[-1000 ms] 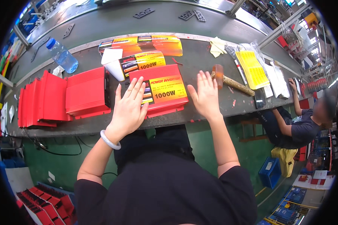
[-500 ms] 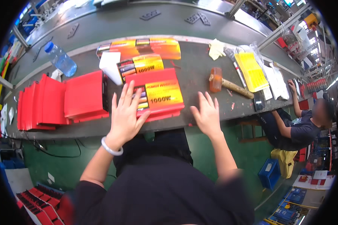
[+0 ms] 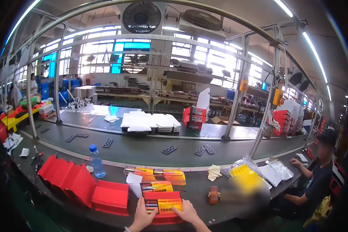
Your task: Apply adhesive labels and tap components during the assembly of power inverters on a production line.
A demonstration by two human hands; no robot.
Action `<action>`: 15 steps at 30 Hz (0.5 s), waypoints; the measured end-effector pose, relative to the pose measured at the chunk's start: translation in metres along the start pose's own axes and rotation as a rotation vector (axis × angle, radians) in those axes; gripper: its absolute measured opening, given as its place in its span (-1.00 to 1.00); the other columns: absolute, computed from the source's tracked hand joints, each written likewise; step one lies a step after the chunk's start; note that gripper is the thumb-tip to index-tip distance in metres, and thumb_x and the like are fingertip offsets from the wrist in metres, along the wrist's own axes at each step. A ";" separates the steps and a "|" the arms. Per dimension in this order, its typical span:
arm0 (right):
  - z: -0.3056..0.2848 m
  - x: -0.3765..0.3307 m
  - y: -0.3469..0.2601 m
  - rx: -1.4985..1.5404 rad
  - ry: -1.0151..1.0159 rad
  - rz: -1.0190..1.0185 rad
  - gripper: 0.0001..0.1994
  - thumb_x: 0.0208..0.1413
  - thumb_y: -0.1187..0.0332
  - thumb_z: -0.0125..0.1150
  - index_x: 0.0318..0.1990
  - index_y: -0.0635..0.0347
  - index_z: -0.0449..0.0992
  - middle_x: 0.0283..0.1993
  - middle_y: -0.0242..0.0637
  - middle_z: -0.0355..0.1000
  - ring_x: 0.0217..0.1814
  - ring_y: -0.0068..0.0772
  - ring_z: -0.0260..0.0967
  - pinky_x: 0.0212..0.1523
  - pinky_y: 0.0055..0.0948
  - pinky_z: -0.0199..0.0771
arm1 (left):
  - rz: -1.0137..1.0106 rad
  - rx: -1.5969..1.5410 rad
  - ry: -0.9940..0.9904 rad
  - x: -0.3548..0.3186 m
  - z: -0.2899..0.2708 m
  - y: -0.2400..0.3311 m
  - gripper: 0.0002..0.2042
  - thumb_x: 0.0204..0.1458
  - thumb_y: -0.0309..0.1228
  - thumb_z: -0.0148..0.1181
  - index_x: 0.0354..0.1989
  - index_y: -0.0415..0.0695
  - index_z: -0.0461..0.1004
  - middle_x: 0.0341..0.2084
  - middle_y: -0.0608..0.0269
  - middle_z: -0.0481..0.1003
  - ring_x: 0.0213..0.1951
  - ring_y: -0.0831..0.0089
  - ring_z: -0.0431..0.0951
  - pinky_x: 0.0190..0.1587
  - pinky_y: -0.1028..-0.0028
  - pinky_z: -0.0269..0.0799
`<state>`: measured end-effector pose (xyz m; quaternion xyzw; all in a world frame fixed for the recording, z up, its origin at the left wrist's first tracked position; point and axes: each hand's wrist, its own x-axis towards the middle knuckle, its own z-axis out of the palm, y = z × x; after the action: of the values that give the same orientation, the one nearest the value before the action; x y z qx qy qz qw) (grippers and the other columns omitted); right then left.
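Counter, lower centre: left hand and right hand, part-curled, hold opposite sides of a red case, presumably steadying it; yellow-orange labels behind, within reach.

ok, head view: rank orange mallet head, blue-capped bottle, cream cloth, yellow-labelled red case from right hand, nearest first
1. Yellow-labelled red case: touching right hand
2. Orange mallet head: right
3. Cream cloth: beyond mallet head
4. Blue-capped bottle: far left

From head height, the fisheye looks forward over the nearby workbench and conveyor toward far windows.
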<state>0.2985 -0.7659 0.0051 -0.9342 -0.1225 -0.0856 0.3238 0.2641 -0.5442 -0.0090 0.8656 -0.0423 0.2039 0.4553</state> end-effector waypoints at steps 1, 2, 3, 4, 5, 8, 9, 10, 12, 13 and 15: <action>0.003 0.004 0.006 0.027 0.023 0.001 -0.40 0.06 -0.12 0.11 0.04 0.23 0.35 -0.05 0.05 0.34 0.03 0.09 0.31 0.04 -0.11 0.35 | 0.004 0.003 0.004 0.004 0.001 -0.002 -0.17 -0.10 -0.20 0.31 0.22 -0.47 0.02 0.16 -0.33 0.13 0.22 -0.11 0.17 0.26 0.23 0.10; 0.007 0.007 0.012 0.029 0.025 -0.003 -0.40 0.06 -0.12 0.11 0.04 0.23 0.35 -0.05 0.05 0.34 0.03 0.09 0.31 0.04 -0.11 0.35 | 0.010 -0.016 -0.009 0.008 0.002 -0.004 -0.16 -0.08 -0.17 0.30 0.22 -0.49 0.00 0.17 -0.33 0.12 0.22 -0.11 0.16 0.26 0.22 0.10; 0.011 0.011 0.019 0.048 0.048 -0.015 -0.46 0.11 -0.05 0.06 0.05 0.23 0.36 -0.06 0.02 0.36 0.02 0.08 0.32 0.02 -0.13 0.36 | 0.015 -0.036 -0.022 0.011 0.002 -0.005 -0.15 -0.07 -0.14 0.29 0.22 -0.50 -0.02 0.18 -0.34 0.10 0.23 -0.12 0.15 0.26 0.21 0.10; 0.011 0.012 0.020 0.067 0.068 -0.024 -0.52 0.15 0.02 0.02 0.06 0.22 0.37 -0.06 -0.01 0.38 0.01 0.07 0.34 0.01 -0.15 0.37 | 0.015 -0.035 -0.022 0.012 0.002 -0.006 -0.15 -0.07 -0.14 0.29 0.22 -0.50 -0.02 0.18 -0.34 0.10 0.23 -0.12 0.15 0.26 0.21 0.10; 0.009 0.013 0.020 0.067 0.067 -0.025 -0.52 0.15 0.02 0.02 0.06 0.22 0.37 -0.06 -0.01 0.38 0.01 0.07 0.34 0.01 -0.15 0.37 | 0.022 -0.058 -0.020 0.015 0.002 -0.006 -0.15 -0.07 -0.15 0.28 0.22 -0.50 -0.02 0.18 -0.33 0.10 0.22 -0.11 0.15 0.26 0.20 0.10; 0.000 0.014 0.015 0.191 0.080 0.087 -0.62 0.21 0.17 -0.10 0.06 0.16 0.42 -0.04 -0.08 0.45 0.04 -0.04 0.38 0.00 -0.22 0.39 | 0.010 -0.078 -0.016 0.017 0.001 -0.003 -0.16 -0.07 -0.15 0.28 0.22 -0.50 -0.01 0.17 -0.32 0.11 0.22 -0.11 0.16 0.25 0.20 0.10; 0.005 0.022 0.032 0.270 0.042 0.092 -0.62 0.21 0.16 -0.11 0.07 0.15 0.42 -0.04 -0.07 0.45 0.04 -0.02 0.38 0.00 -0.21 0.39 | -0.002 -0.075 -0.011 0.016 0.001 -0.003 -0.17 -0.07 -0.16 0.27 0.21 -0.50 0.00 0.17 -0.32 0.12 0.21 -0.12 0.16 0.25 0.20 0.10; -0.003 0.027 0.031 0.346 0.012 0.093 -0.61 0.22 0.16 -0.11 0.08 0.15 0.42 -0.04 -0.05 0.45 0.04 -0.01 0.38 0.00 -0.19 0.39 | 0.005 -0.052 -0.009 0.018 0.003 -0.005 -0.17 -0.07 -0.18 0.28 0.22 -0.50 0.00 0.17 -0.31 0.12 0.21 -0.11 0.16 0.25 0.21 0.11; -0.005 0.015 0.018 0.183 -0.014 0.120 -0.57 0.22 0.03 -0.11 0.00 0.19 0.44 -0.05 -0.03 0.45 0.03 -0.01 0.39 -0.02 -0.17 0.40 | -0.001 -0.052 -0.008 0.012 0.004 -0.004 -0.17 -0.07 -0.18 0.28 0.22 -0.49 0.00 0.17 -0.30 0.11 0.22 -0.11 0.16 0.25 0.21 0.10; -0.015 0.007 -0.008 0.050 -0.020 0.111 -0.54 0.21 -0.02 -0.09 -0.03 0.20 0.44 -0.06 -0.01 0.44 0.03 0.00 0.39 -0.02 -0.17 0.40 | -0.007 -0.043 -0.009 0.008 0.001 -0.002 -0.17 -0.07 -0.18 0.28 0.22 -0.49 0.00 0.17 -0.30 0.11 0.22 -0.11 0.16 0.25 0.21 0.10; -0.013 -0.001 -0.018 -0.044 -0.039 0.149 -0.48 0.14 -0.11 -0.01 -0.07 0.23 0.42 -0.08 0.02 0.42 0.02 0.03 0.38 -0.03 -0.16 0.40 | 0.001 -0.052 0.013 0.001 0.001 0.003 -0.19 -0.08 -0.18 0.28 0.21 -0.48 0.03 0.16 -0.31 0.14 0.21 -0.11 0.17 0.25 0.21 0.10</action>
<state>0.2914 -0.7600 0.0257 -0.9492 -0.0572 -0.0459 0.3060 0.2649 -0.5463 -0.0065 0.8521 -0.0449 0.2087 0.4779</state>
